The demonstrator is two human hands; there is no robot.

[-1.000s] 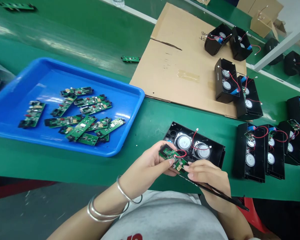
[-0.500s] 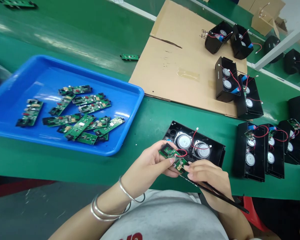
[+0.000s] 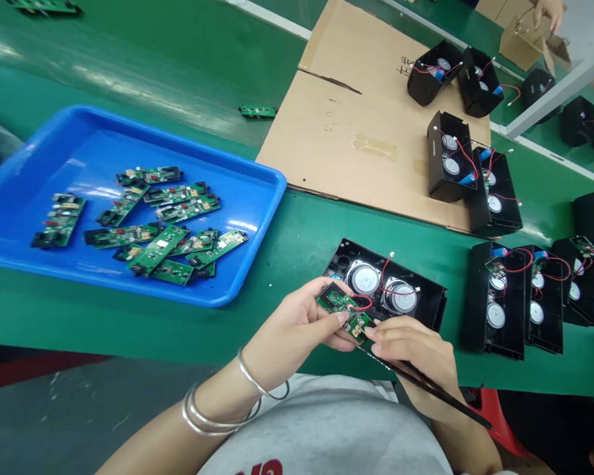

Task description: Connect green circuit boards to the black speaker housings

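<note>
My left hand (image 3: 309, 313) grasps a green circuit board (image 3: 332, 298), thumb on its upper face and fingers curled beneath. The board is held to the right of the blue tray (image 3: 178, 297), the landmark for this view, and well apart from it. My right hand (image 3: 418, 349), farther to the right of the tray, has its fingertips drawn together at the board's right end and grips a slim black tool (image 3: 462, 402) in the manner of a pen; the tool's tip is hidden by my fingers. A red wire (image 3: 362, 307) loops up from the board.

Also right of the tray, just past my hands, lies an open black housing (image 3: 429, 307) with two round speakers (image 3: 363, 280) side by side; my hands cover part of it. Inside the tray, loose boards (image 3: 158, 249) overlap, one lying apart at the left.

Beyond the tray and to its right, a cardboard sheet (image 3: 346, 132) begins just beside the rim and bears several open housings (image 3: 438, 168); more housings (image 3: 509, 310) stand at the tray's far right. Farthest from the tray, at upper right, a co-worker's hand (image 3: 549, 14) is over a small carton (image 3: 517, 47).
</note>
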